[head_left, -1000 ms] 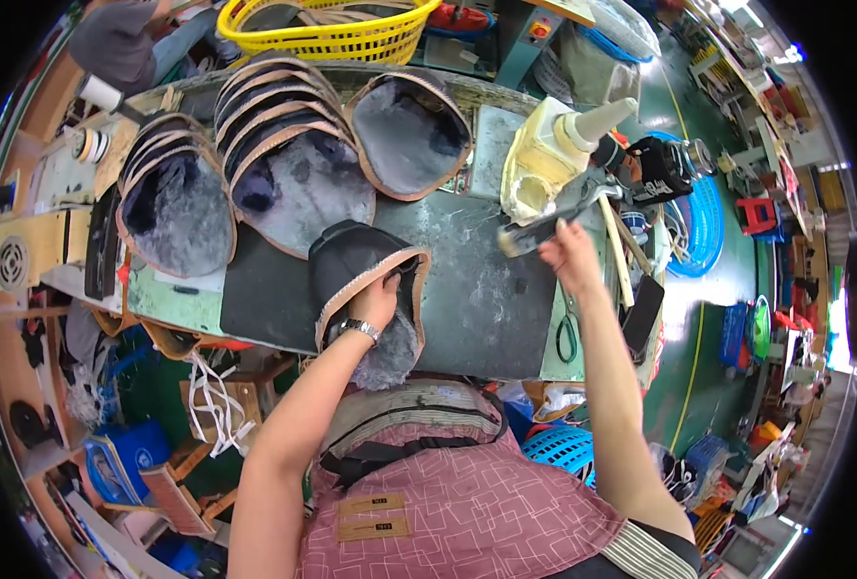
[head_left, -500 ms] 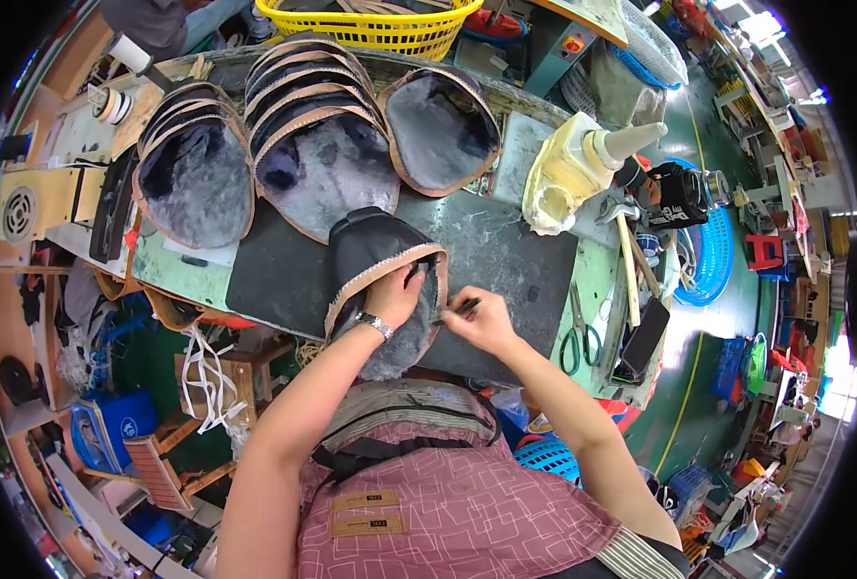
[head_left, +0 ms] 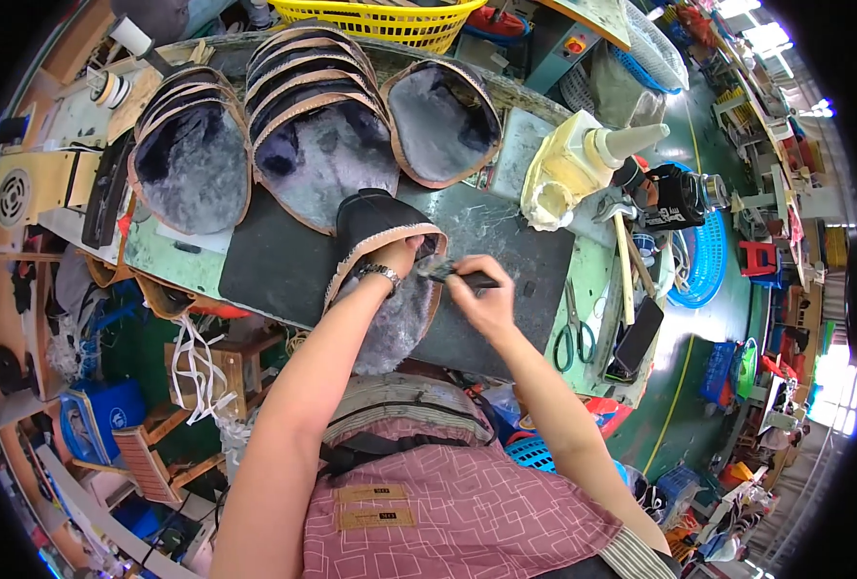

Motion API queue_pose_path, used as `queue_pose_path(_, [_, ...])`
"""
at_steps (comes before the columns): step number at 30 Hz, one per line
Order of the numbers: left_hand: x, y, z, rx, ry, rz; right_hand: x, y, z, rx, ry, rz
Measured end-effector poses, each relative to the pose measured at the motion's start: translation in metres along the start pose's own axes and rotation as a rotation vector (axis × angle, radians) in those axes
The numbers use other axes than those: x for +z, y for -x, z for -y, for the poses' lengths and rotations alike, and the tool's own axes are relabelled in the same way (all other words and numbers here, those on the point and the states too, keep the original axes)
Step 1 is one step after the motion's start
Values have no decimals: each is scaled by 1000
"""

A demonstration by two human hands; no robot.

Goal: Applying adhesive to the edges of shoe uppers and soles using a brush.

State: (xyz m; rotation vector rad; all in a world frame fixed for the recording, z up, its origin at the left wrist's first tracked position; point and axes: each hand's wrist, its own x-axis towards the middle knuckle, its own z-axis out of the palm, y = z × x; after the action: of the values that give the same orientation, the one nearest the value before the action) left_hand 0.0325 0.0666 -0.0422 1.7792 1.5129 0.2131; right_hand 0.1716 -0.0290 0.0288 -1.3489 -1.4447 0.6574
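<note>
A black leather slipper upper [head_left: 377,214] with grey fleece lining and a tan stitched rim stands tilted on the black mat at the bench's near edge. My left hand [head_left: 396,257] reaches inside its opening; the fingers are hidden in there. At the right rim, my right hand [head_left: 486,297] is closed round a dark-handled tool [head_left: 459,277]. The tool's pale tip is blurred and points at the opening, so its kind is unclear. Behind lie similar fleece-lined uppers: a left stack [head_left: 192,174], a middle stack [head_left: 327,159] and a single one [head_left: 445,125] to the right.
Right of the mat [head_left: 520,270] are a cream bottle with a nozzle [head_left: 583,164], a hammer [head_left: 624,261], green-handled scissors [head_left: 573,338] and a phone [head_left: 636,338]. A yellow basket [head_left: 390,24] stands at the back. A blue basket [head_left: 698,261] sits beyond the bench's right end.
My left hand has gone deeper into the upper. My right hand has risen slightly, and the tool has swung from the outer rim across the opening.
</note>
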Motion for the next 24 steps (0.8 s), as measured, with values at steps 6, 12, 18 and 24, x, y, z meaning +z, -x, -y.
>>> queue_pose_path(6, [6,-2,1,2,27,-47,-3,-7,-23,-264,345,134])
queue_pose_path(12, [4,4,-4,24,54,8,14,-11,10,-436,337,111])
queue_pose_path(18, [-4,31,-20,231,131,-53,-29,-13,-17,-217,623,-104])
queue_pose_path(24, [-14,109,-14,715,-483,10,-93,-19,-24,246,-30,-480])
